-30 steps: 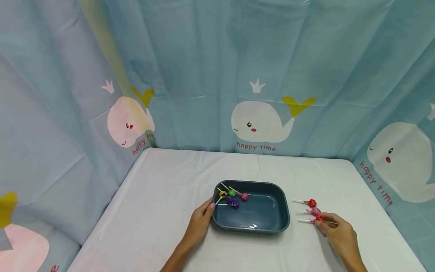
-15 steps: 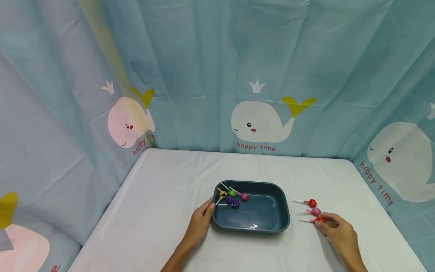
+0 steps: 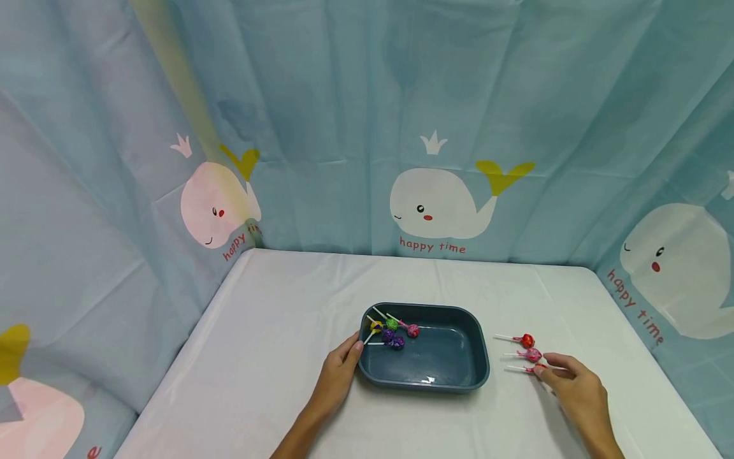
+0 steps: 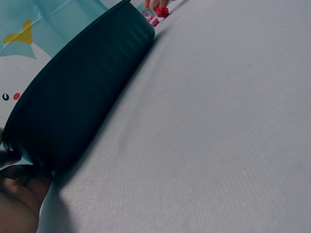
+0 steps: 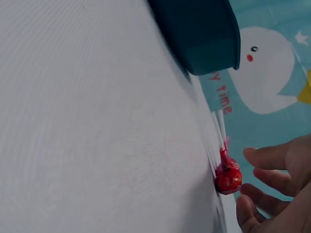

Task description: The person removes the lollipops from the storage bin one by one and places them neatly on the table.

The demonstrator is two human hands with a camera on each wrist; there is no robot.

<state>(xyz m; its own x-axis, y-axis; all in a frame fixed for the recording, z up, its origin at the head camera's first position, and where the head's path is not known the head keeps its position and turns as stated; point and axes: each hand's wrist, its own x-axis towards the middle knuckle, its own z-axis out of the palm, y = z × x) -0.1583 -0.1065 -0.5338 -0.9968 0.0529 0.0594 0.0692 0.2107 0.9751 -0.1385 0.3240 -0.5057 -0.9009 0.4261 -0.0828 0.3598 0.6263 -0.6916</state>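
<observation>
At the left end of a dark blue-green plastic tray (image 3: 441, 363), my left hand (image 3: 336, 375) grips the rim, thumb on top; the left wrist view shows fingers (image 4: 22, 187) at its outer wall. Three wrapped lollipops lie in a row right of the tray: a red one (image 3: 527, 341) farthest, a pink one (image 3: 533, 354) in the middle and another red one (image 5: 228, 180) nearest. My right hand (image 3: 576, 387) is just right of the nearest two, fingers loosely bent and spread, thumb tip overlapping the near red candy in the head view. The right wrist view shows its fingers around nothing.
Several lollipops lie in the tray's left part: a yellow one (image 3: 376, 327), a green one (image 3: 392, 324), a pink one (image 3: 413, 331) and purple ones (image 3: 397, 343). A white cloth (image 3: 287, 306) covers the table. Behind hangs a blue whale-print curtain (image 3: 321, 210).
My right hand has drawn slightly to the right, its fingers parting from the near red lollipop. The left hand and the tray stay in place.
</observation>
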